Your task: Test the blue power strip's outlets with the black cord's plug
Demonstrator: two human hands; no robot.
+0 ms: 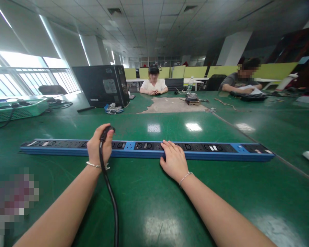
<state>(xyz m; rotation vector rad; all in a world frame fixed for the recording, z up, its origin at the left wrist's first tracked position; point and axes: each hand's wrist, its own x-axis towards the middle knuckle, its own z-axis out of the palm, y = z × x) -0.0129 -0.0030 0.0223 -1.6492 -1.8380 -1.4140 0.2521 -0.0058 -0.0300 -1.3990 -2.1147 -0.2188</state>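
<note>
Strip crosswise on table: right hand on it, just right of its middle; left hand farther left, around plug, cord running nearward from it. Behind strip, from left: basket, case, gloves just before case, bottle farther back. One person at far side near middle, second person to right.

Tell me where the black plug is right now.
In the head view, the black plug is left of centre, held in the left hand near the blue power strip.
</note>
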